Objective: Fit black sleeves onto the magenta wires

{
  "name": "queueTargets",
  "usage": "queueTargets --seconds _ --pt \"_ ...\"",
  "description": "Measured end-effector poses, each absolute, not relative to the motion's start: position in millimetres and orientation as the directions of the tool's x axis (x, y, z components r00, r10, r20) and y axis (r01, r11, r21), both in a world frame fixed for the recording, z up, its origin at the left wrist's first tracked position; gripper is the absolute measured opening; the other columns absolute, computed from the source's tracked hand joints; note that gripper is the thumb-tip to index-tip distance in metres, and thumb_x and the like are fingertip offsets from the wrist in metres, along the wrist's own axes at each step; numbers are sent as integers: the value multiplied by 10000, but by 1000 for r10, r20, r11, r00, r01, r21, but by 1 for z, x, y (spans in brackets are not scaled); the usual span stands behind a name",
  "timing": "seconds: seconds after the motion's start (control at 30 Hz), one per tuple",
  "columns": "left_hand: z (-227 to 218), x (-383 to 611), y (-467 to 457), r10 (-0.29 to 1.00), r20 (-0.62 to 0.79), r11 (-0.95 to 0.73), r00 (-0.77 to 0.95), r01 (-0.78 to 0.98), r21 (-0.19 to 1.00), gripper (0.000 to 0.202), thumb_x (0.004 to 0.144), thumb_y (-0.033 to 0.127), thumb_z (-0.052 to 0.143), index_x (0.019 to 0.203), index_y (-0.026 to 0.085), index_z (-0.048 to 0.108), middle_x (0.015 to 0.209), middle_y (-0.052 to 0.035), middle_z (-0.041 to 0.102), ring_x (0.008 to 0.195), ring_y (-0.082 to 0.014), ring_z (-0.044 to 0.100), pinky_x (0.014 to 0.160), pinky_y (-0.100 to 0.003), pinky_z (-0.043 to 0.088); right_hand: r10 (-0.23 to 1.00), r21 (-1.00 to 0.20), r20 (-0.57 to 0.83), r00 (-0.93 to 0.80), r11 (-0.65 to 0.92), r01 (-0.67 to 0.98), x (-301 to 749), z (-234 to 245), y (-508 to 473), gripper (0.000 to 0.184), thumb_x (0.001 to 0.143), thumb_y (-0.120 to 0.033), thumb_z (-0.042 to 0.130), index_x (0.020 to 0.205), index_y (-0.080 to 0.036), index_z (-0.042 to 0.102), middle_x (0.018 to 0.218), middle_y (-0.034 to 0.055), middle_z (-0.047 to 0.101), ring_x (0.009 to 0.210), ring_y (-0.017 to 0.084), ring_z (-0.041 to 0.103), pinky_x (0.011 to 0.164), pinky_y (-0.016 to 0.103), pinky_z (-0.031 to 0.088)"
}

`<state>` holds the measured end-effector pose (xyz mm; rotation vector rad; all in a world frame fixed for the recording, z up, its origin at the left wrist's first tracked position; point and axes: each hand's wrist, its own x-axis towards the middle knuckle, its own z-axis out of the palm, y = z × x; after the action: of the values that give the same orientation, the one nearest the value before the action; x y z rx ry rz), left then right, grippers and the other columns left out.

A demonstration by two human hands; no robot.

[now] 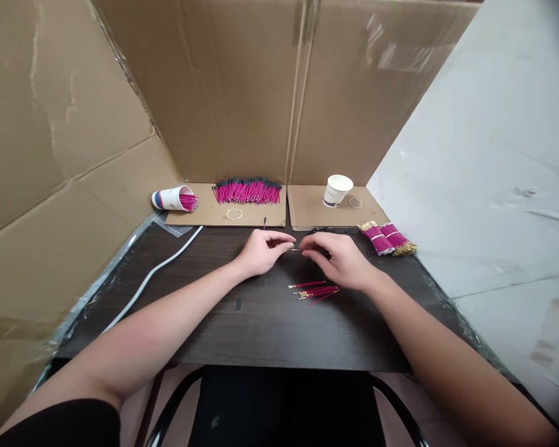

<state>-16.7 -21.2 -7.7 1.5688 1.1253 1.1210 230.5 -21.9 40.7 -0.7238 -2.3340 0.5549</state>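
Observation:
Over the middle of the dark table, my left hand [266, 252] is closed in a pinch. From its fingertips a thin gold-tipped stick [295, 249] points toward my right hand [338, 256]. The fingers of that right hand are pinched too, but what they hold is hidden. A dark-tipped thin stick [264, 222] rises just behind my left hand; whether the hand touches it, I cannot tell. Small black pieces [349, 231] lie behind my right hand, partly covered by it. Nearer to me is a loose group of magenta sticks with gold ends [314, 290].
Cardboard strips at the back carry a pile of dark-tipped magenta sticks [248, 192], a tipped paper cup [168, 198] with sticks inside, an upright paper cup [338, 191] and rubber bands [234, 214]. Banded magenta bundles [387, 238] lie right. A white cable [153, 273] crosses the left.

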Motion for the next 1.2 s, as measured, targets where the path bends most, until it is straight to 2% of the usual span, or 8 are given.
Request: queueTargets --seconds 0.07,0.27,0.53,0.83,1.07,1.2 --pt "-7 -17 -21 970 165 -197 179 175 965 257 894 373 864 1046 168 885 1014 -98 872 888 -221 777 874 -381 613 636 -543 482 -603 757 364 231 37 -18 123 1107 -265 635 1131 -224 749 992 66 803 845 213 710 812 375 578" --pt "-6 -15 -20 976 112 -136 185 127 982 278 855 371 902 1003 146 833 918 -89 838 778 -168 721 728 -312 577 681 -534 514 -522 730 426 230 28 -14 133 1087 -278 691 996 -223 770 889 41 776 757 193 675 739 344 547" --pt "0 -14 -23 976 67 -81 207 61 995 313 843 377 913 999 141 778 928 -96 836 697 -134 679 631 -275 557 652 -490 543 -530 758 431 230 27 -13 158 1114 -260 618 1009 -209 725 892 57 718 733 188 601 726 340 508" --pt "0 -13 -24 975 70 -86 213 65 994 272 848 350 896 985 149 775 921 -86 835 662 -118 652 614 -270 552 646 -487 525 -555 762 426 230 25 -12 148 1112 -247 611 1018 -212 720 912 63 717 754 195 604 736 344 508" --pt "-4 -12 -25 972 104 -123 209 82 989 289 847 383 904 971 141 804 904 -102 837 759 -169 727 650 -290 583 666 -503 498 -555 743 441 228 24 -13 150 1100 -251 613 1002 -210 719 888 58 705 735 192 590 711 342 499" --pt "-4 -11 -27 968 120 -147 223 111 983 257 864 361 888 975 139 819 897 -104 837 751 -168 725 654 -290 583 668 -512 495 -556 741 435 226 21 -14 123 1081 -235 629 983 -211 699 881 52 692 728 187 580 701 334 488"
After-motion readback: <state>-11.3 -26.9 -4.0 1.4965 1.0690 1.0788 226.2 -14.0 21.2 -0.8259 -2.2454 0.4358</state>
